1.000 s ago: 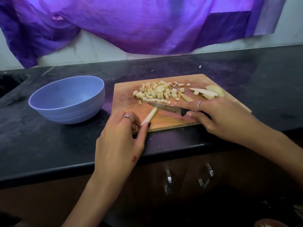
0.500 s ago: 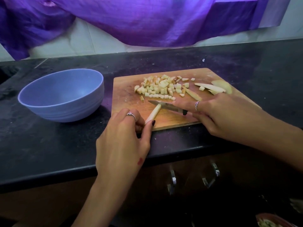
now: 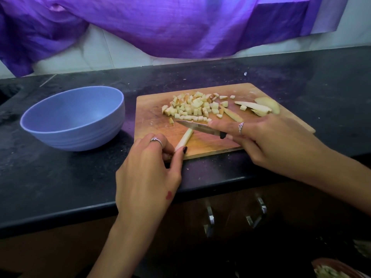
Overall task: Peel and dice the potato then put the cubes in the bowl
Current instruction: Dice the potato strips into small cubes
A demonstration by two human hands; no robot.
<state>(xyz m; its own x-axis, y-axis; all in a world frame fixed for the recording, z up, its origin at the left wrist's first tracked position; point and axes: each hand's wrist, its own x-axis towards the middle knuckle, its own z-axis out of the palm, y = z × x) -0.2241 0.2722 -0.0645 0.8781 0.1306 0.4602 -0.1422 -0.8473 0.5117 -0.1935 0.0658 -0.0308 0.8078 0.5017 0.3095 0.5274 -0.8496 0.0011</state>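
Note:
A wooden cutting board lies on the black counter. A heap of pale potato cubes sits on its far middle, with uncut potato slices at the far right. My left hand pinches the near end of a long potato strip at the board's front edge. My right hand holds a small knife, forefinger along the blade, which rests across the strip's far end. An empty blue bowl stands left of the board.
A purple cloth hangs on the wall behind the counter. The counter's front edge runs under my wrists, with cabinet handles below. A dish with peelings shows at the bottom right corner.
The knife blade has come down onto the far end of the potato strip. My left hand keeps its pinch on the strip. The view has shifted slightly.

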